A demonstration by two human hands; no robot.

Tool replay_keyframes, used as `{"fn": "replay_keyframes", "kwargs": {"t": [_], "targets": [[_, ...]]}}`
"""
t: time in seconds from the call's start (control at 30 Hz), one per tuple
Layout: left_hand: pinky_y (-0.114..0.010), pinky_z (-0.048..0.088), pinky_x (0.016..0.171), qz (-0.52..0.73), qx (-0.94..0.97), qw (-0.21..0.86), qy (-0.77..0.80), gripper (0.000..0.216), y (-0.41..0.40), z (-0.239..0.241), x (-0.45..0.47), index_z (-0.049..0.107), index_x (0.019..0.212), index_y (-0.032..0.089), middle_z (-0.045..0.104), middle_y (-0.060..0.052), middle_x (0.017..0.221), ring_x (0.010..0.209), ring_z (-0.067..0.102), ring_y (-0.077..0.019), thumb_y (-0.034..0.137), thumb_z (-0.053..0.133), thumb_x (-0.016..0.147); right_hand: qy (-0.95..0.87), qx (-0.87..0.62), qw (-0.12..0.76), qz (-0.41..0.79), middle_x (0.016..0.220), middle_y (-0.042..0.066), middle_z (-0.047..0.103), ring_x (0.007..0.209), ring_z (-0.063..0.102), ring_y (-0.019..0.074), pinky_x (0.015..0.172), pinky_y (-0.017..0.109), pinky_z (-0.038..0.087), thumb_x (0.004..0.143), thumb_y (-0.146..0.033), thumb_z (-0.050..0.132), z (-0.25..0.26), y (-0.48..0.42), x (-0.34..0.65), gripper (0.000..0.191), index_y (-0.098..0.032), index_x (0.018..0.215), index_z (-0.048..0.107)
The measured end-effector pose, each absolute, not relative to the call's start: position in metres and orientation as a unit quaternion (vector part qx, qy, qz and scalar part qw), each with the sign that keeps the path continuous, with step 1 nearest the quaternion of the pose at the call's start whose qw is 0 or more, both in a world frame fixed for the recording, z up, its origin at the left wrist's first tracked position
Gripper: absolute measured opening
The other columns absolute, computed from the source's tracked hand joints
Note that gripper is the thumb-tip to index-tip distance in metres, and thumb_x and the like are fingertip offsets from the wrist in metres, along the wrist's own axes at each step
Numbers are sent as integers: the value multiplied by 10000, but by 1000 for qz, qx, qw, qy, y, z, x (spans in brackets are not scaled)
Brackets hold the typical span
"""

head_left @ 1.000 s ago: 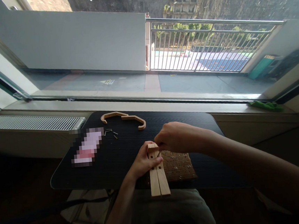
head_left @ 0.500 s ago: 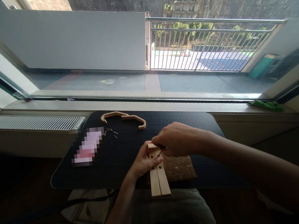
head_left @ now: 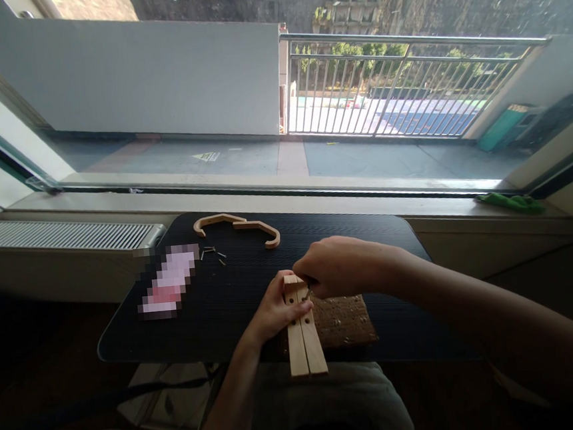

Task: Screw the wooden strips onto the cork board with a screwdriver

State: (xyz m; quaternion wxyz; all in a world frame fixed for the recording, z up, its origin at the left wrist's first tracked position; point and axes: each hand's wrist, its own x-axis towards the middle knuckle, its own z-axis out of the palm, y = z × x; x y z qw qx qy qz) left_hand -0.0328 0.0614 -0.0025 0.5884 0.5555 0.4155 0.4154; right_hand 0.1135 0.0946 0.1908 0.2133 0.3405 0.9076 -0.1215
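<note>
My left hand is wrapped round two pale wooden pieces that lie side by side, with its thumb across their upper part. Several dark round holes show in the wood. Over the right-hand piece, my right hand is closed on a thin metal-shafted tool. The shaft points down to a hole near my left thumb; its handle is hidden in my fist, so its exact kind is unclear. Under and beside the wood lies a brown, speckled block at the table's near edge.
Two curved wooden hooks lie at the back of the black table. Several small screws are scattered left of them, beside a pixelated pink item. A radiator stands left; a green cloth rests on the windowsill.
My right hand has shifted and turned slightly, so more of the tool's shaft shows. My left hand and the wooden pieces stay almost in place.
</note>
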Motion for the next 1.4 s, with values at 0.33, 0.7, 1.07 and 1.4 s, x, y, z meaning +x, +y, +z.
{"fn": "replay_keyframes", "kwargs": {"t": [0.33,0.7,1.07,1.4], "targets": [[-306,485,830,415,570,572,418,478,61,0,-34,537,1060,193,623,-30,997,941,606,-204,294,801,675,902,354,227,-96,888,131,751,744,694,228,551,269,370,880,-255,598,189,92,111,212,-136,965,751],[-294,495,796,421,567,580,405,524,63,-3,-33,530,1066,197,635,-26,991,923,620,-204,330,833,660,916,356,168,-77,913,111,741,797,706,263,565,283,395,855,-371,637,183,86,114,312,-145,1067,667],[-320,505,801,413,574,568,422,545,62,-7,-34,513,1095,195,648,-39,977,902,631,-212,334,817,665,921,329,177,-113,878,87,750,756,689,217,570,272,366,847,-195,607,188,87,118,157,-188,930,741],[-310,495,798,413,580,548,439,485,61,1,-34,539,1043,193,629,-24,960,898,618,-208,293,807,652,936,309,149,-75,888,82,728,758,699,207,514,258,325,874,-114,594,182,82,115,214,-197,1001,744]]}}
